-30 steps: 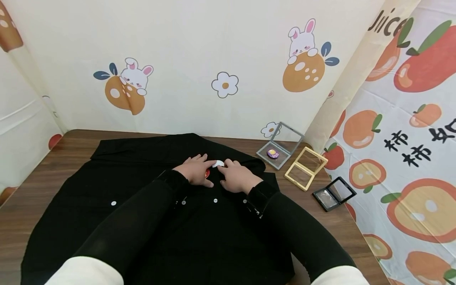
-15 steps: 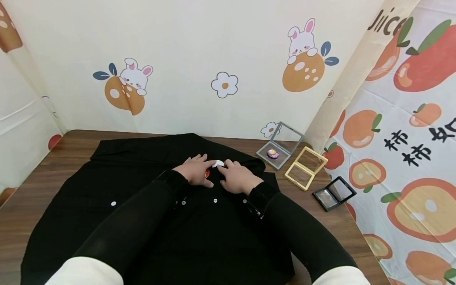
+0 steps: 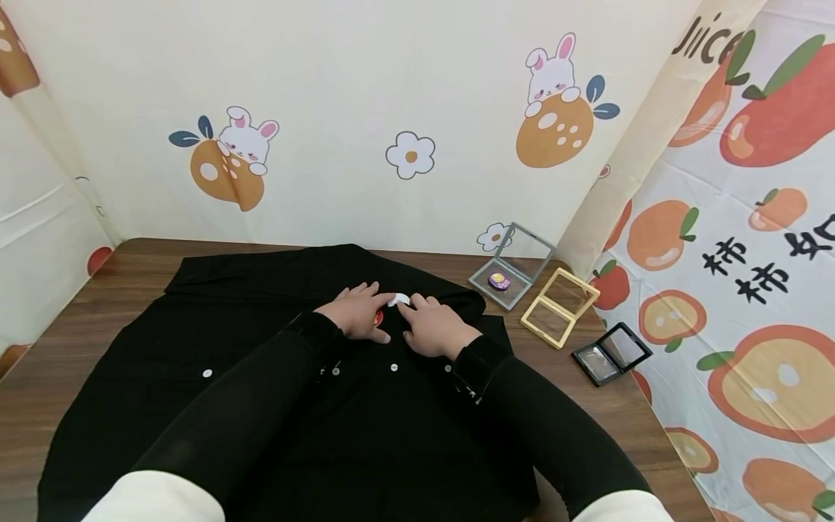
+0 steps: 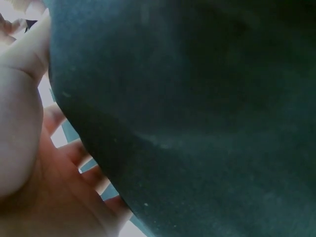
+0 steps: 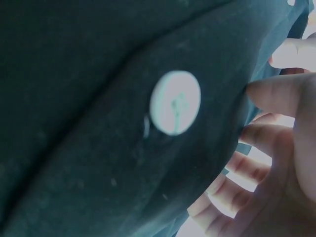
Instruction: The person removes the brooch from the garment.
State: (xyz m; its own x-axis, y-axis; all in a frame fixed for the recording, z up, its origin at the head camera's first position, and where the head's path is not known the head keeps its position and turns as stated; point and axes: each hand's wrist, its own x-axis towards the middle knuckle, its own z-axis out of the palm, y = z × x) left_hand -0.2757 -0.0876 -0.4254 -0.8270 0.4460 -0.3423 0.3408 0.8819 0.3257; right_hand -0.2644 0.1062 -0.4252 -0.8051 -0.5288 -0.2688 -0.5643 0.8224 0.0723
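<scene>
In the head view, a black garment (image 3: 417, 428) with several small white buttons lies spread on the table. Both hands rest near its upper middle. My left hand (image 3: 356, 312) lies with fingers spread beside a small red piece (image 3: 378, 317), mostly covered. Its fingertips touch a curved white piece (image 3: 399, 299) whose kind I cannot make out. My right hand (image 3: 435, 325) touches that white piece from the other side. Black cloth (image 4: 187, 118) hides the left fingertips in the left wrist view. The right wrist view has a white button (image 5: 175, 103) on dark cloth, close up.
Right of the garment stand a grey display case (image 3: 475, 278) holding a small purple-and-yellow piece (image 3: 499, 281), a yellow case (image 3: 536, 325) and a black case (image 3: 580, 362), all unfolded. The wooden table (image 3: 39, 395) meets patterned cloth at the back and right.
</scene>
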